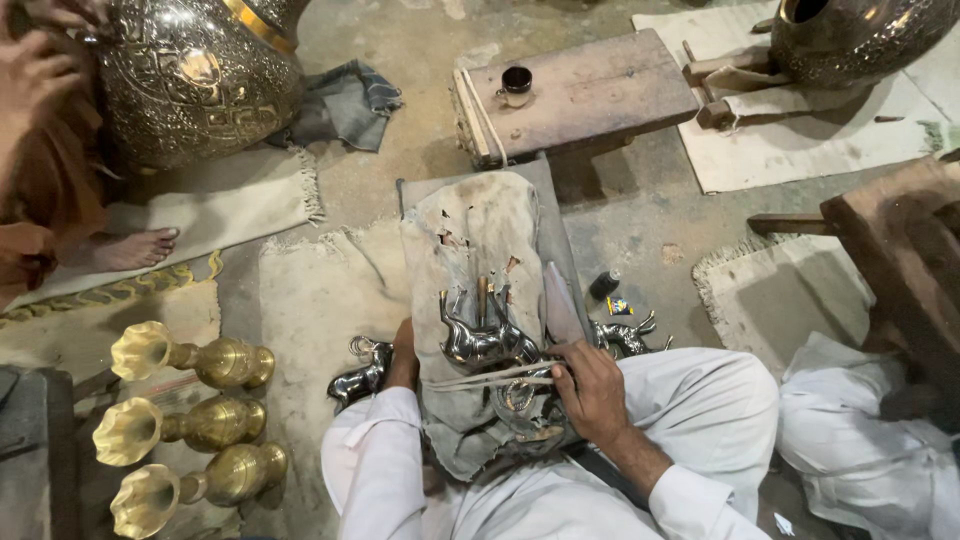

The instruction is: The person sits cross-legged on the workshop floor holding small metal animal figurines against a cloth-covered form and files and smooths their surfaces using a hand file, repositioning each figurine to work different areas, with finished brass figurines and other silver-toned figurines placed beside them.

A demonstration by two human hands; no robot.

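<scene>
Silver animal figurine strapped on the padded work block, in our lap.
Our right hand pinches a thin tool against it; left hand (mostly hidden) rests at the block's edge, grip unclear. Three brass vases lie left.

We are looking down into a metalworker's workshop, floor-level and hand-run. The bare concrete floor is covered in worn cloth mats, and work is done seated on the ground. Two big embossed metal vessels stand at the top corners, and three brass trumpet-mouthed vases lie in a row on the left. A polished metal animal figure rests on a padded, patched work block, with more such figures beside it. A low, rough wooden desk carries a small cup, perhaps metal; we cannot tell.
</scene>
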